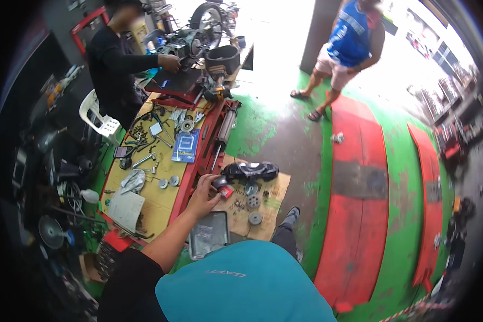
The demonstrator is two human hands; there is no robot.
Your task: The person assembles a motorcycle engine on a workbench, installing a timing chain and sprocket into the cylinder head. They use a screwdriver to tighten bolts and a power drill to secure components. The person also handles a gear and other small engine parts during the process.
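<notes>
My left hand (203,194) reaches out past the edge of the workbench, its fingers closed round a small dark rounded part with a red block-like end (226,191). Its exact kind is too small to tell. Below and beyond it a sheet of cardboard (273,206) lies on the floor. A black bundled item (251,170), round metal parts (254,201) and scattered small hardware rest on the cardboard. Nearer my body is a grey metal tray (224,220) with a clear plastic bag (204,234) in it. My right hand is out of the picture.
Left of me, the yellow-topped workbench (166,206) carries tools, a blue booklet (185,146) and metal rings. One person (118,64) works at an engine (180,47); another person (346,43) stands near a red ramp (354,231). A white chair (103,124) stands beside the bench.
</notes>
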